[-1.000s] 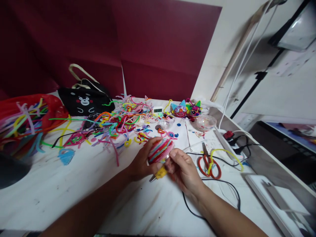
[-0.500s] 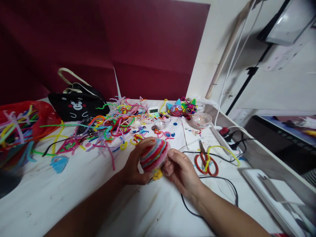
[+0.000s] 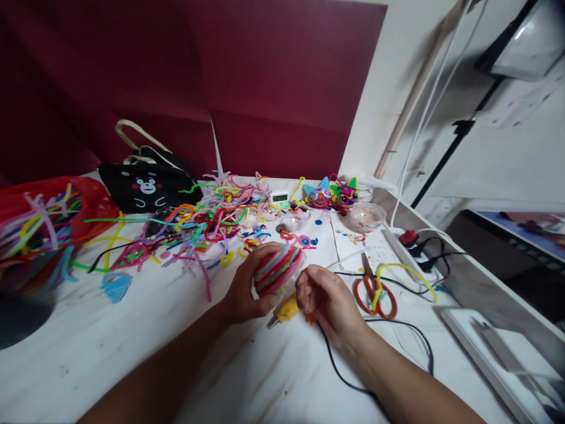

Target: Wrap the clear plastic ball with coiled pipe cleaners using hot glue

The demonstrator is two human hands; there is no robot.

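Note:
My left hand [image 3: 247,288] is wrapped around a ball covered in striped pipe cleaners [image 3: 279,268], with pink, red and pale blue bands and a clear part at its right side. Just right of the ball is my right hand [image 3: 324,300], its fingers curled closed and apart from the ball. What those fingers hold, if anything, is hidden. Below the ball shows a yellow hot glue gun [image 3: 288,308], its metal nozzle pointing lower left and its rear covered by my right hand. Orange-handled scissors [image 3: 374,294] lie to the right with a yellow pipe cleaner [image 3: 408,270] across them.
Loose pipe cleaners [image 3: 212,218] cover the back left, beside a black bag [image 3: 145,188] and a red bag [image 3: 95,215]. Two decorated cat heads [image 3: 318,195], a clear bowl [image 3: 365,217] and a small clock [image 3: 279,197] stand behind. A power strip [image 3: 410,253] lies right; a black cord [image 3: 348,381] crosses nearby.
My right hand has drawn away from the ball to the right, its fingers curling in. More of the glue gun shows. The whole view has shifted slightly.

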